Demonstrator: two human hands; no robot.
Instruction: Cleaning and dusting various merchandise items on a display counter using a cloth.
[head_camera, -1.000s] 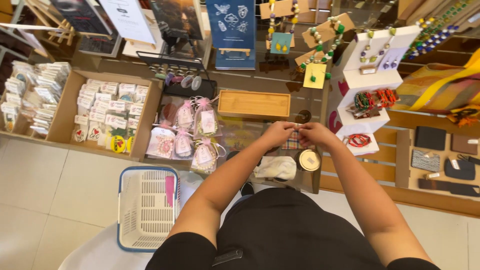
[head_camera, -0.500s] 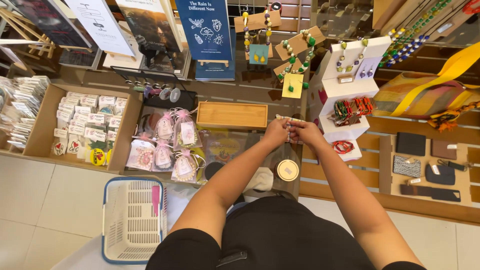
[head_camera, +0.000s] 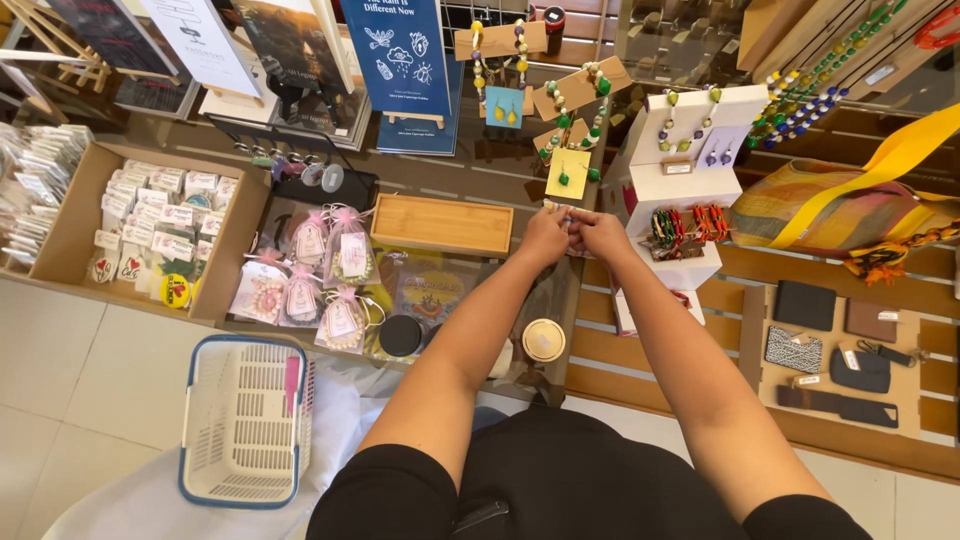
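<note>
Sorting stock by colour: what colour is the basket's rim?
Blue rim on the white basket, clearest in the head view.

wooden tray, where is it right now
In the head view the empty wooden tray lies on the display table just left of the person's left hand, with the pink-ribboned gift bags on its other side.

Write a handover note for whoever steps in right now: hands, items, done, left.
Left hand and right hand: together over the table, both pinching one small pale item; too small to identify.
Nearby: wooden tray just left of the hands, white bracelet stand to the right, round lidded jar below the forearms.
White basket sits low on the left.
Done: item is in hand.
Left: item not yet set down.
</note>
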